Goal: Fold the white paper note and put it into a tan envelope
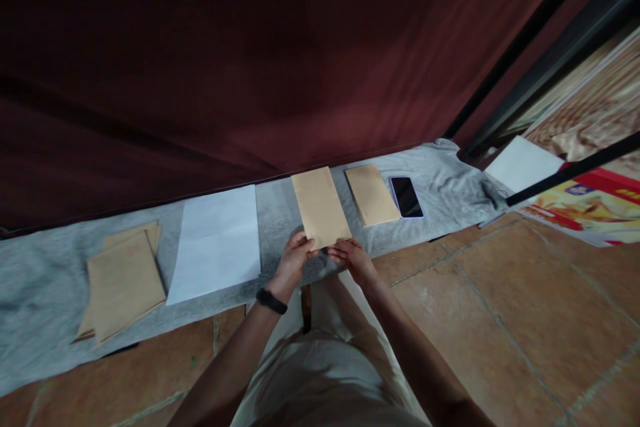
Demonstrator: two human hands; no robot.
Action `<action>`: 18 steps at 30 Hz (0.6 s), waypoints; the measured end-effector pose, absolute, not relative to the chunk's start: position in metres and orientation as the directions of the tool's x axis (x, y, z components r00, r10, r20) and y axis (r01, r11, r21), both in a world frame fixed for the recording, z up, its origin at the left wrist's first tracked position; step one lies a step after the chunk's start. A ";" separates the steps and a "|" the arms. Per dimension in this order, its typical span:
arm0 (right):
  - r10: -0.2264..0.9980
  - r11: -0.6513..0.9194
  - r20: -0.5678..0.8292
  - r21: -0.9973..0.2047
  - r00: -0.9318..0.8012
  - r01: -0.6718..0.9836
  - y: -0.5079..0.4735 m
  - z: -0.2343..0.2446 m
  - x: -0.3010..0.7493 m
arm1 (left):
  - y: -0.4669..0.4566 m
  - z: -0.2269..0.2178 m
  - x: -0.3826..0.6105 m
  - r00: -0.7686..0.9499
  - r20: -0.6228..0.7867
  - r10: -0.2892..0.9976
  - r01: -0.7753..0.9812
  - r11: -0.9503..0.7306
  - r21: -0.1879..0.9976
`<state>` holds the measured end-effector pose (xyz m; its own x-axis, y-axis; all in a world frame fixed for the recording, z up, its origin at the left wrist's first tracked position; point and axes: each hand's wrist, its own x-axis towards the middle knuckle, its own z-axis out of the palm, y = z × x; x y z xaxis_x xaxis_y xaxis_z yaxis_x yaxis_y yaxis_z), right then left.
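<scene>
A brown paper envelope (321,205) lies in front of me, its near edge between my two hands. My left hand (295,259), with a black band on its wrist, pinches the near left corner, thumb on top. My right hand (353,257) grips the near right corner, its fingers partly under the paper. To the right is a neat stack of brown envelopes (373,195). White paper sheets (217,240) lie left of my left hand. Farther left sits a loose, fanned pile of brown envelopes (125,283).
A grey cloth (445,180) covers the long narrow surface. A phone (407,197) lies beside the right stack. Behind hangs a dark red curtain (300,67). At the right are a black metal frame (540,67) and a colourful printed box (590,203). Tiled floor (500,293) lies below.
</scene>
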<state>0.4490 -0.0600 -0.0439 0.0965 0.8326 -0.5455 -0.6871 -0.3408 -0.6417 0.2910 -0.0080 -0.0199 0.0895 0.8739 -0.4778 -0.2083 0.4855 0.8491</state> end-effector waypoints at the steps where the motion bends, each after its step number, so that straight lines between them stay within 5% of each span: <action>1: 0.830 -0.336 -0.548 -0.642 0.106 -0.689 -0.059 -0.042 0.451 | -0.007 -0.019 0.293 0.090 -0.476 0.875 -0.207 0.484 0.850; 18: 0.793 -0.128 -0.462 -0.764 0.397 -0.633 -0.047 -0.036 0.523 | 0.015 -0.007 0.379 0.249 -0.398 0.883 -0.113 0.434 0.894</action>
